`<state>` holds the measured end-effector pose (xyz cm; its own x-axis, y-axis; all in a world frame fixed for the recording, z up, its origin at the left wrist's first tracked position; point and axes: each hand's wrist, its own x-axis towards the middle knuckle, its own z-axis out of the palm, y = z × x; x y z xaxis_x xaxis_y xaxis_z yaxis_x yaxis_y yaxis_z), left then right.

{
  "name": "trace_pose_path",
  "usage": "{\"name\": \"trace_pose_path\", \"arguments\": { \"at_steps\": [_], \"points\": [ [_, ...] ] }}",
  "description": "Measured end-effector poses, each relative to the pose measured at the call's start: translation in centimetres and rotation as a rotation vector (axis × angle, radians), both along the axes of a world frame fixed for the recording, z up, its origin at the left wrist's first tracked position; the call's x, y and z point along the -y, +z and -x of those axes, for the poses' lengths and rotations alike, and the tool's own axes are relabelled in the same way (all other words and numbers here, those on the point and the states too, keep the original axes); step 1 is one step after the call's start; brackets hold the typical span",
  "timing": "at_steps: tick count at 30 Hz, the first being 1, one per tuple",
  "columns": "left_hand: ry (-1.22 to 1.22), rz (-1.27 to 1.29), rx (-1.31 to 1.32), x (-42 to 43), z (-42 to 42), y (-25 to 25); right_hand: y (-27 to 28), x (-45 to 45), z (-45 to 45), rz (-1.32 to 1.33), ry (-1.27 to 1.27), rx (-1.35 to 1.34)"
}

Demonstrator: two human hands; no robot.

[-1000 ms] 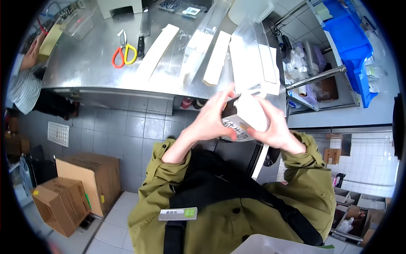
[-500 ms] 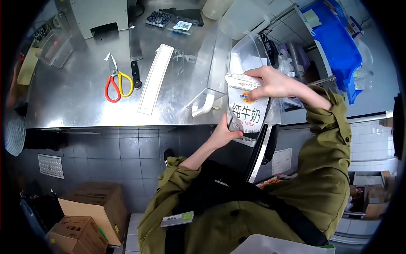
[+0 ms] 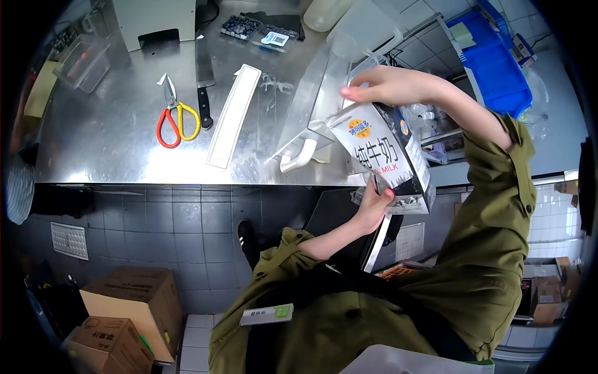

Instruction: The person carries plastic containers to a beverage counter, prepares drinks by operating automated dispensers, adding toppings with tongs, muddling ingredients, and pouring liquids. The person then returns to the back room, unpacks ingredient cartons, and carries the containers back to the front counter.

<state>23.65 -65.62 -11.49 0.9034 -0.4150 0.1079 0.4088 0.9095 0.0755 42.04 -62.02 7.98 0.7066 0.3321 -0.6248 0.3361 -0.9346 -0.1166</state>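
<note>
My left hand [image 3: 372, 209] is closed around the lower end of a white and black milk carton [image 3: 374, 140]. The carton leans with its top toward the left, at the counter's front edge. Just above its top, my right hand [image 3: 392, 85] has its thumb and fingers stretched to the left and slightly apart. Whether it still touches the carton's upper edge is hard to see. Close by on the left stands a clear plastic container [image 3: 313, 118] with a white handle [image 3: 300, 157].
Scissors [image 3: 177, 118] with red and yellow handles, a knife [image 3: 204, 103] and a long white strip [image 3: 234, 118] lie on the steel counter [image 3: 137, 153]. Blueberries [image 3: 240, 27] sit in a clear box behind. A blue tray [image 3: 498, 71] is at right, cardboard boxes [image 3: 134, 299] on the floor.
The carton has moved right and down and turned, showing its dark side. My left hand has moved right with it. My right hand has come off the carton's front and risen above its top.
</note>
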Motion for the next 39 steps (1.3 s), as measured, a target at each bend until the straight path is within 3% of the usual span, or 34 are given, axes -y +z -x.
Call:
{"name": "trace_pose_path", "arguments": {
  "at_steps": [2,6,8,10,11,13,15,16,18,19,22,25,26,31,39],
  "points": [
    [0.018,0.056,0.004,0.5,-0.2,0.7,1.5,2.5,2.7,-0.162,0.102,0.386],
    [0.052,0.159,0.015,1.1,-0.9,2.3,4.8,8.5,10.5,-0.515,-0.205,0.32],
    [0.095,0.18,-0.025,0.9,-1.0,4.1,2.3,10.1,15.4,-0.646,-0.376,0.464],
    [0.077,0.234,0.03,0.6,-1.5,4.9,-1.3,9.1,17.9,-1.036,-0.527,0.426],
    [0.057,0.253,0.055,0.6,-1.6,5.2,-3.0,8.9,17.9,-1.125,-0.462,0.602],
    [0.044,0.223,0.087,0.4,-1.8,5.3,-4.3,6.8,17.7,-1.262,-0.648,0.755],
    [-0.032,0.119,0.206,-1.3,-2.1,5.2,-4.3,6.8,17.1,-1.324,-0.658,0.774],
    [-0.181,-0.064,0.174,-3.5,-1.6,4.6,-4.2,7.0,16.5,-1.324,-0.6,0.8],
    [-0.1,-0.732,0.531,-10.1,-0.1,4.4,-3.6,7.1,15.4,-1.372,-0.528,0.781],
    [0.04,-0.917,0.407,-12.9,-0.3,3.4,-3.4,7.2,14.6,-1.389,-0.485,0.78],
    [0.919,-1.558,0.41,-19.1,-8.0,6.6,-2.2,7.7,12.4,-1.384,-0.47,0.673],
    [0.391,-1.06,0.582,-18.5,-13.0,5.3,-2.7,8.0,10.4,-1.448,-0.444,0.581],
    [0.151,-1.121,0.504,-18.3,-14.2,4.1,-2.7,8.0,9.8,-1.443,-0.431,0.565],
    [0.344,-1.118,0.573,-17.4,-14.1,4.2,-3.1,9.1,7.2,-1.317,-0.149,0.726],
    [0.511,-1.15,0.546,-16.4,-13.8,3.7,-2.6,9.6,5.7,-1.211,0.002,0.874]
  ]
}}
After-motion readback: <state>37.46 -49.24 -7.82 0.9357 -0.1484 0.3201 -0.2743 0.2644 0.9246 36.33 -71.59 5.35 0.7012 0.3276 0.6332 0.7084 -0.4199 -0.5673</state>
